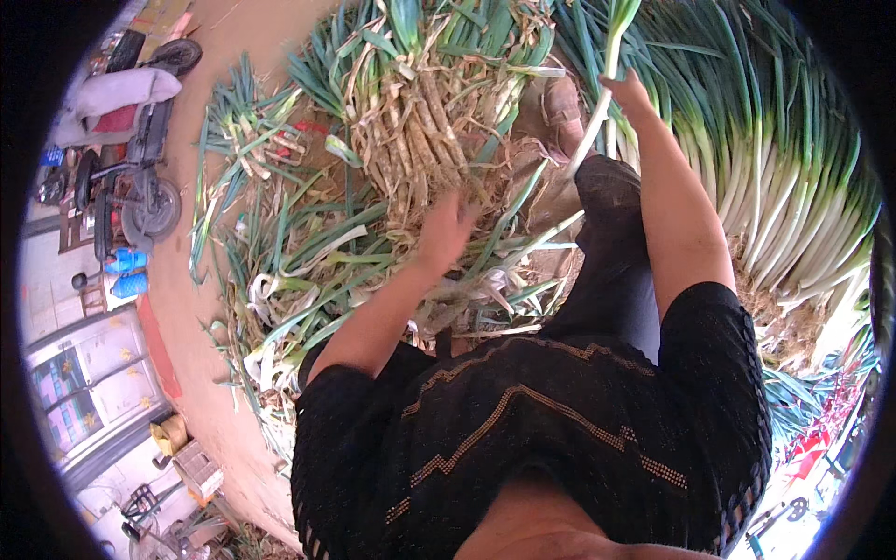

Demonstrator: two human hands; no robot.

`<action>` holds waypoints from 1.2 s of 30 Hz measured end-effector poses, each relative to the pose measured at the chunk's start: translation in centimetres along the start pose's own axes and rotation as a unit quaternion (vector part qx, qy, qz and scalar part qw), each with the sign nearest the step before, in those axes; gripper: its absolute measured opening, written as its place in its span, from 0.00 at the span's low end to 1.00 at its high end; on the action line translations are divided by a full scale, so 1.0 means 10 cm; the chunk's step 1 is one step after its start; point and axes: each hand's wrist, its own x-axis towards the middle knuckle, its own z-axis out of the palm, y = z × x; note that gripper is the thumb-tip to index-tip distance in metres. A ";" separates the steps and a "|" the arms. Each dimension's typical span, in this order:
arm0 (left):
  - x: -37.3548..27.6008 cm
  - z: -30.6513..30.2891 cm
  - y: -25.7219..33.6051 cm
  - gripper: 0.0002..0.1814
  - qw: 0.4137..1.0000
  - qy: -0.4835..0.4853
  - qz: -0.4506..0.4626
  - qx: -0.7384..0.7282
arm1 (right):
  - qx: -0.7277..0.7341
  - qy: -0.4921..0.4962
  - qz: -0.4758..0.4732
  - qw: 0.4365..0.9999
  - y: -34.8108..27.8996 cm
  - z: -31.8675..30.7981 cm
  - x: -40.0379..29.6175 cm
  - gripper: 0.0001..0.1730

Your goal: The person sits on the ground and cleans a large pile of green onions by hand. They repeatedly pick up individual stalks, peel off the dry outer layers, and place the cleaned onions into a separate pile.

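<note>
My right hand (629, 96) is closed around the pale stalk of a long green onion (597, 126), whose green leaves point to the top of the view. My left hand (448, 227), somewhat blurred, is just below the roots of a pile of untrimmed green onions (420, 140) with dry brown skins; whether it touches them I cannot tell, and no stalk shows in it. At the right lies a large heap of cleaned green onions (756, 168) with white stalks. Stripped leaves and skins (329, 259) are scattered around and below my left hand.
A smaller bunch of green onions (259, 133) lies on the floor to the left. Someone's shoe (560, 101) shows between the piles, close to my own dark shoe (609, 185). Along the left edge stand a motorized cart (143, 203), blue jugs (129, 283) and a wooden crate (198, 467).
</note>
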 end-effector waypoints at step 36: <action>0.29 -0.96 0.69 0.12 0.940 0.279 0.182 0.074 | 0.465 -0.472 0.009 0.749 -1.58 0.68 -2.24 0.31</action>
